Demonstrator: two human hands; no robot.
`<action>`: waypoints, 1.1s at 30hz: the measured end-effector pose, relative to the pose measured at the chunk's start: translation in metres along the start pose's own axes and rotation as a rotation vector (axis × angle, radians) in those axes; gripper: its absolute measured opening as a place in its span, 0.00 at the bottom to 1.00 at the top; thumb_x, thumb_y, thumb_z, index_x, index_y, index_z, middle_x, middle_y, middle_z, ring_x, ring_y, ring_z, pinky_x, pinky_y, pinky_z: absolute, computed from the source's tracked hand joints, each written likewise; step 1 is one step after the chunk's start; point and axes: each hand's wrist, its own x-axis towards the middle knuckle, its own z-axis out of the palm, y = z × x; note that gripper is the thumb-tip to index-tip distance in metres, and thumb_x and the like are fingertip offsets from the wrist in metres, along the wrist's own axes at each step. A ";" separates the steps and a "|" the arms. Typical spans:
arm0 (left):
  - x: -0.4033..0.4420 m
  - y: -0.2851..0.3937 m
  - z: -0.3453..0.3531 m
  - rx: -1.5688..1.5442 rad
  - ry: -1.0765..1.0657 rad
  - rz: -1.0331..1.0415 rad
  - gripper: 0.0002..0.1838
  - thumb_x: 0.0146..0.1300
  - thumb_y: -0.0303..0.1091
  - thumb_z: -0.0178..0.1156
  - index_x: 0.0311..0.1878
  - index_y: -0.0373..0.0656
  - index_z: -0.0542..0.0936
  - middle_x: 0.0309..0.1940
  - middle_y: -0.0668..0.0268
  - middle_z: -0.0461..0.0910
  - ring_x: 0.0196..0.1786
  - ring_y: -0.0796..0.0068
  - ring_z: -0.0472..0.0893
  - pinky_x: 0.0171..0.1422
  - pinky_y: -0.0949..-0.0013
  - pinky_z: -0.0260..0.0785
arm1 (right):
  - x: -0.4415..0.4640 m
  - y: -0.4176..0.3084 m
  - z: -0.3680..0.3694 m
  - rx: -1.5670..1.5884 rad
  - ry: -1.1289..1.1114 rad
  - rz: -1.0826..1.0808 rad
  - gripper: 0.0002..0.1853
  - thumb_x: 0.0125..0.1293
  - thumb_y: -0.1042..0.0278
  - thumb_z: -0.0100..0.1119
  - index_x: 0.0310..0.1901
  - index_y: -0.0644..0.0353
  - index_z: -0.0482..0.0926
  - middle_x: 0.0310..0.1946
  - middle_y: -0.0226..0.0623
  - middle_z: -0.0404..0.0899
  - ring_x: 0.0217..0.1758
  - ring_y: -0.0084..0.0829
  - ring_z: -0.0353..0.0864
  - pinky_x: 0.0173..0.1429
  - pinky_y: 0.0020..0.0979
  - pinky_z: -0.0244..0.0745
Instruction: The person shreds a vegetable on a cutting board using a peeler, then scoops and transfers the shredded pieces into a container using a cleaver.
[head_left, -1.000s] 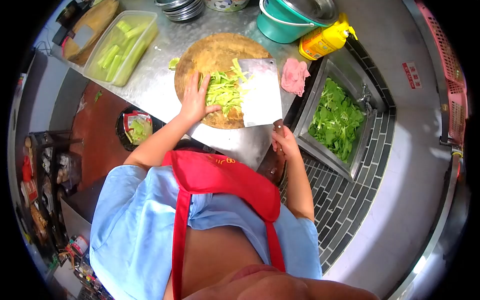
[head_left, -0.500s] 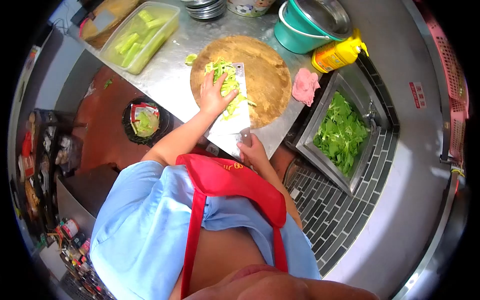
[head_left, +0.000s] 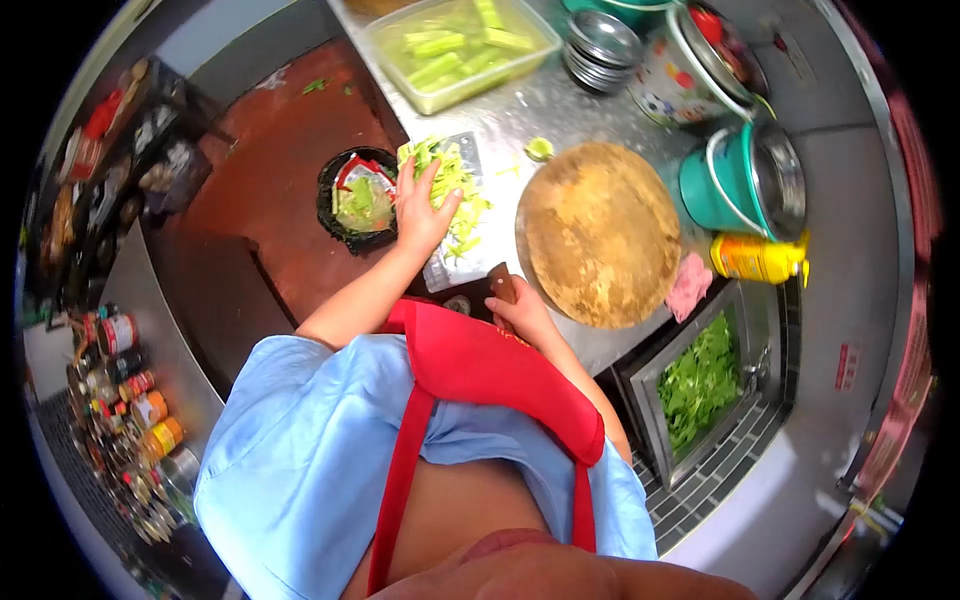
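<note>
Chopped green vegetable (head_left: 462, 215) lies on the broad blade of a cleaver (head_left: 438, 272), left of the round wooden board (head_left: 602, 235). My left hand (head_left: 424, 215) rests on the pieces with its fingers spread, pressing them against the blade. The cleaver's brown handle is in my right hand (head_left: 525, 312), whose fingers are wrapped round it. Only a small green scrap (head_left: 539, 149) lies beside the board, near its upper left edge.
A plastic box of green stalks (head_left: 462, 50) stands at the table's back edge. Metal bowls (head_left: 602, 50), a teal bucket (head_left: 722, 180), a yellow bottle (head_left: 750, 258) and a pink cloth (head_left: 689, 287) are farther right. A bin (head_left: 363, 204) is on the floor; leafy greens (head_left: 697, 380) fill the sink.
The cleaver and both hands have moved left off the board, carrying the chopped vegetable. The view has turned, so the table and sink appear shifted.
</note>
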 end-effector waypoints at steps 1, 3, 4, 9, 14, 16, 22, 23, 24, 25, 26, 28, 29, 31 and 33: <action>0.001 -0.014 -0.009 0.002 0.028 -0.042 0.31 0.50 0.43 0.63 0.58 0.43 0.69 0.63 0.42 0.55 0.65 0.46 0.56 0.68 0.55 0.48 | 0.011 -0.008 0.009 0.025 -0.042 0.032 0.15 0.56 0.73 0.59 0.43 0.63 0.66 0.19 0.30 0.69 0.16 0.21 0.68 0.19 0.23 0.63; 0.004 -0.042 -0.028 0.018 0.033 -0.099 0.32 0.51 0.46 0.62 0.59 0.45 0.68 0.64 0.42 0.53 0.66 0.45 0.54 0.68 0.53 0.47 | 0.033 -0.023 0.029 0.077 -0.118 0.100 0.14 0.56 0.72 0.59 0.42 0.63 0.66 0.19 0.30 0.69 0.16 0.21 0.68 0.19 0.23 0.63; 0.004 -0.056 -0.037 0.069 0.021 -0.077 0.32 0.51 0.46 0.62 0.59 0.45 0.68 0.64 0.42 0.52 0.66 0.44 0.54 0.68 0.53 0.46 | 0.047 -0.028 0.038 0.081 -0.150 0.163 0.12 0.56 0.72 0.59 0.38 0.60 0.66 0.19 0.30 0.69 0.16 0.21 0.68 0.19 0.24 0.63; 0.007 -0.098 -0.067 0.244 -0.250 0.060 0.27 0.48 0.49 0.63 0.55 0.63 0.74 0.65 0.51 0.55 0.68 0.46 0.51 0.67 0.48 0.45 | 0.104 -0.058 0.086 0.135 -0.206 0.327 0.09 0.57 0.72 0.58 0.31 0.56 0.65 0.18 0.28 0.68 0.17 0.22 0.69 0.18 0.25 0.65; 0.021 -0.163 -0.052 0.240 -0.316 0.037 0.18 0.58 0.49 0.53 0.52 0.68 0.76 0.64 0.65 0.61 0.68 0.53 0.53 0.68 0.48 0.43 | 0.141 -0.075 0.099 0.014 -0.268 0.373 0.08 0.57 0.72 0.57 0.32 0.57 0.66 0.19 0.28 0.68 0.17 0.21 0.69 0.19 0.25 0.65; 0.030 -0.206 -0.039 0.280 -0.276 -0.009 0.18 0.59 0.49 0.52 0.53 0.69 0.75 0.64 0.65 0.62 0.68 0.53 0.53 0.68 0.48 0.43 | 0.146 -0.085 0.098 -0.028 -0.273 0.389 0.08 0.56 0.73 0.58 0.32 0.59 0.67 0.19 0.29 0.68 0.16 0.22 0.68 0.19 0.25 0.65; 0.073 -0.272 -0.043 0.535 -0.346 -0.349 0.24 0.61 0.53 0.47 0.59 0.57 0.70 0.66 0.63 0.56 0.69 0.56 0.52 0.68 0.48 0.46 | 0.134 -0.106 0.085 -0.097 -0.207 0.404 0.12 0.56 0.74 0.59 0.39 0.62 0.67 0.20 0.29 0.68 0.17 0.22 0.68 0.21 0.25 0.66; 0.076 -0.280 -0.042 0.562 -0.324 -0.396 0.26 0.61 0.54 0.46 0.60 0.55 0.69 0.67 0.63 0.55 0.70 0.59 0.51 0.68 0.48 0.45 | 0.131 -0.108 0.082 -0.117 -0.191 0.388 0.13 0.56 0.74 0.59 0.40 0.62 0.67 0.20 0.29 0.68 0.17 0.22 0.68 0.21 0.25 0.66; 0.075 -0.290 -0.041 0.594 -0.219 -0.338 0.25 0.59 0.47 0.53 0.59 0.53 0.68 0.64 0.60 0.61 0.66 0.58 0.59 0.66 0.52 0.51 | 0.128 -0.108 0.079 -0.187 -0.163 0.389 0.15 0.57 0.75 0.59 0.44 0.63 0.67 0.22 0.31 0.69 0.17 0.21 0.69 0.21 0.25 0.66; 0.075 -0.307 -0.041 0.458 -0.219 -0.359 0.25 0.58 0.45 0.54 0.59 0.51 0.68 0.63 0.59 0.62 0.64 0.57 0.61 0.65 0.54 0.54 | 0.125 -0.108 0.077 -0.215 -0.151 0.369 0.15 0.57 0.75 0.59 0.44 0.63 0.67 0.22 0.31 0.70 0.17 0.21 0.69 0.21 0.25 0.66; 0.075 -0.325 -0.041 0.322 -0.221 -0.377 0.24 0.57 0.42 0.55 0.58 0.49 0.69 0.62 0.58 0.63 0.62 0.56 0.63 0.63 0.56 0.57 | 0.121 -0.108 0.076 -0.240 -0.137 0.347 0.15 0.57 0.75 0.59 0.45 0.64 0.67 0.22 0.31 0.70 0.16 0.21 0.69 0.21 0.26 0.66; 0.084 -0.328 -0.039 0.134 -0.257 -0.441 0.25 0.56 0.39 0.58 0.57 0.46 0.68 0.59 0.56 0.66 0.59 0.54 0.67 0.59 0.59 0.61 | 0.115 -0.109 0.073 -0.236 -0.109 0.313 0.16 0.57 0.75 0.59 0.45 0.64 0.67 0.22 0.31 0.70 0.16 0.21 0.68 0.21 0.26 0.65; 0.093 -0.318 -0.047 0.081 -0.288 -0.491 0.25 0.55 0.37 0.59 0.57 0.45 0.68 0.57 0.54 0.67 0.57 0.53 0.68 0.58 0.60 0.62 | 0.114 -0.109 0.074 -0.210 -0.097 0.301 0.16 0.57 0.75 0.59 0.45 0.64 0.67 0.22 0.31 0.70 0.16 0.20 0.68 0.21 0.26 0.65; 0.095 -0.300 -0.053 -0.017 -0.247 -0.445 0.26 0.53 0.37 0.61 0.56 0.43 0.68 0.54 0.52 0.68 0.55 0.52 0.70 0.56 0.60 0.63 | 0.113 -0.103 0.076 -0.211 -0.081 0.258 0.16 0.56 0.75 0.60 0.45 0.64 0.67 0.23 0.31 0.70 0.19 0.20 0.69 0.23 0.25 0.66; 0.092 -0.275 -0.050 -0.113 -0.089 -0.247 0.28 0.52 0.39 0.62 0.56 0.43 0.69 0.51 0.51 0.70 0.53 0.53 0.70 0.57 0.60 0.62 | 0.120 -0.090 0.078 -0.277 -0.076 0.189 0.16 0.55 0.75 0.60 0.44 0.64 0.68 0.24 0.31 0.70 0.23 0.21 0.70 0.28 0.25 0.67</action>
